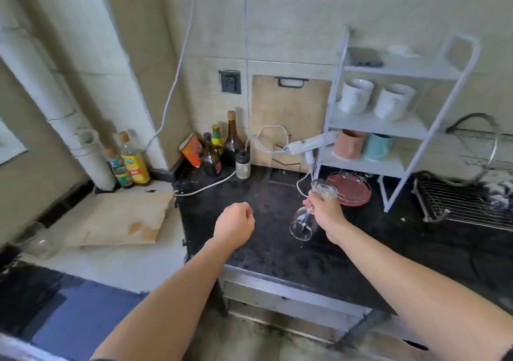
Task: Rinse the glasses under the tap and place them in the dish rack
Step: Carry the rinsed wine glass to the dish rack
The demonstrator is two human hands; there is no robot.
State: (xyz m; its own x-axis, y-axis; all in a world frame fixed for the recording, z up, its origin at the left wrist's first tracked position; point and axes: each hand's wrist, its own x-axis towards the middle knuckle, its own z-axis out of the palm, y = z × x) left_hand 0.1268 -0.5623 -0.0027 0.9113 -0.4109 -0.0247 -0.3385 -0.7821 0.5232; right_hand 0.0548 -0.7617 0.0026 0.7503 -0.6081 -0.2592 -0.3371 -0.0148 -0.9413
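My right hand [323, 206] is shut on a clear stemmed glass [302, 222], held upside down over the black counter [277, 247]: its bowl points up at my fingers and its round foot hangs below. My left hand [236, 226] hovers to the left of it, fingers curled shut with nothing in them. A wire dish rack [466, 205] stands at the far right of the counter. Another clear glass [39, 240] lies at the far left edge. No tap is in view.
A white shelf unit [394, 127] with mugs and cups stands behind my right hand, a red plate [351, 191] under it. Bottles [219, 149] crowd the back corner. A white power strip [311, 142] trails cables. A wooden board [122, 217] lies left.
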